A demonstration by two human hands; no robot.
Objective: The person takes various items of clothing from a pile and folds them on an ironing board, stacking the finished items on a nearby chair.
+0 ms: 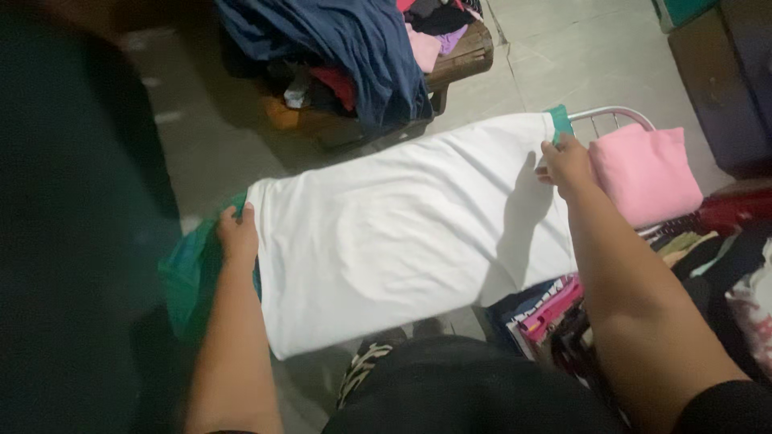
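Keep your left hand (pixel 238 235) and right hand (pixel 566 163), fingers pinching opposite ends of the white cloth (pixel 410 229), pulling evenly so it lies flat on the green-covered board (pixel 190 277).

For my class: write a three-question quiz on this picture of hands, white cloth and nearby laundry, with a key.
1. True or false: both hands grip the white cloth.
2. Which colour is the folded item beside the right hand? A pink B yellow C black
3. What lies under the cloth at the left hand?

Key: 1 true. 2 A, the pink folded item. 3 green fabric.
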